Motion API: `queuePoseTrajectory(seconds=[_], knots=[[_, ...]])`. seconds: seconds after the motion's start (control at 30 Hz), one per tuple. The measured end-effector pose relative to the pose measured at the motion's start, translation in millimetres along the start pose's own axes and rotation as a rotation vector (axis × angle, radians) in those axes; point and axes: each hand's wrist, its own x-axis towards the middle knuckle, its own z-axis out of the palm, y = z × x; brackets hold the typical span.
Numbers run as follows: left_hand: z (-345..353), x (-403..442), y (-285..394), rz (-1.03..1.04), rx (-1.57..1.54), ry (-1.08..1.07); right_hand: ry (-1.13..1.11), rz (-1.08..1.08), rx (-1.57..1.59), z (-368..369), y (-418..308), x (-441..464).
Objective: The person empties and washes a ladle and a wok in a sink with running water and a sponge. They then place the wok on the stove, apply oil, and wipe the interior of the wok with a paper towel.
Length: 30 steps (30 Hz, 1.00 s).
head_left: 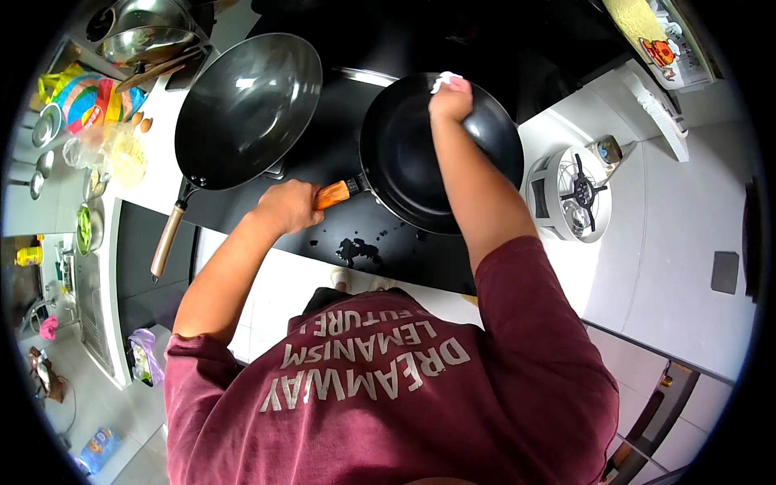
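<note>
My left hand (pixel 289 207) is closed around the wooden handle (pixel 333 194) of a black frying pan (pixel 404 162), which rests over the black stovetop. At the pan's far rim, my right hand (pixel 451 101) is closed on a crumpled white tissue (pixel 444 81), its forearm crossing above the pan. To the left of the pan, a larger dark wok (pixel 246 121) stands on the stove, its long handle (pixel 167 242) sticking out toward me. Between the wok and the pan runs a strip of black glass stovetop (pixel 323 129).
Water puddles (pixel 357 250) lie on the stove's front. On the right counter stands a round white appliance (pixel 570 194) with a black cross-shaped grate. At the left are eggs (pixel 145 124), a colourful bag (pixel 93 101), a bowl of green vegetables (pixel 85 230) and metal bowls (pixel 145 40).
</note>
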Motion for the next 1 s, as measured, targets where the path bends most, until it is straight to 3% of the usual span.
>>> queuePoseTrajectory(seconds=[0.03, 0.1, 0.17, 0.2, 0.27, 0.3, 0.33, 0.37, 0.4, 0.43, 0.47, 0.53, 0.57, 0.6, 0.67, 0.73, 0.83, 0.93, 1.0], knots=[[1.2, 0.3, -0.1, 0.000, -0.001, -0.003, -0.098, -0.142, -0.066, 2.8, 6.6, -10.5], [-3.4, -1.8, 0.4, 0.001, -0.012, 0.005, -0.556, -0.185, -0.067, -5.7, -12.7, -47.3], [-4.1, -1.7, 0.0, 0.009, -0.010, 0.009, -1.016, -0.171, -0.058, -23.8, -26.9, -71.1], [-3.8, -0.5, -1.9, 0.016, -0.004, 0.015, -1.256, -0.063, 0.101, -40.2, -35.7, -79.6], [-3.0, 1.5, -0.3, 0.013, 0.013, 0.008, -1.632, -0.125, -0.162, -73.5, -37.8, -79.8], [-4.0, 1.4, 0.7, 0.001, 0.027, -0.003, -1.832, -0.367, -0.422, -91.9, -67.0, -73.5], [-4.7, 0.9, 0.9, -0.013, 0.041, -0.014, -1.945, -0.621, -0.594, -101.2, -51.7, -69.9], [-4.6, 0.3, 0.5, -0.016, 0.037, -0.007, -1.929, -0.785, -0.884, -115.8, -60.2, -65.2], [-4.0, -0.2, 0.4, -0.018, 0.034, -0.002, -1.891, -0.782, -0.990, -124.3, -56.2, -54.4], [-3.0, 0.0, 0.2, -0.020, 0.031, 0.004, -1.863, -0.731, -1.288, -124.5, -82.0, -45.6], [-2.2, 0.5, -0.6, -0.010, 0.036, 0.007, -1.720, -0.757, -1.544, -120.7, -73.0, -31.9], [-0.7, 0.6, -2.2, 0.003, 0.047, 0.012, -1.388, -0.673, -1.635, -119.3, -45.3, 13.6], [-1.0, -0.2, -0.6, -0.005, 0.039, 0.014, -1.254, -0.655, -1.476, -115.7, -37.9, 27.3], [-2.4, -0.3, 2.8, -0.010, 0.035, 0.018, -1.127, -0.775, -1.371, -104.9, -15.6, 31.6], [-4.4, 0.3, 7.5, -0.023, 0.038, 0.007, -1.086, -1.129, -1.278, -83.7, -25.5, 19.1], [-8.9, 0.9, 10.1, -0.036, 0.064, -0.017, -1.104, -1.283, -0.893, -59.8, -21.5, 11.3], [-6.7, 2.9, 10.0, -0.058, 0.078, -0.025, -1.150, -1.618, -0.573, -47.2, -33.1, 2.6], [-9.0, 1.2, 13.5, -0.063, 0.084, -0.028, -0.980, -1.840, -0.645, -43.7, -34.6, 15.9], [-10.3, 1.0, 13.6, -0.067, 0.092, -0.035, -0.845, -1.796, -0.975, -45.1, -38.5, 33.5]])
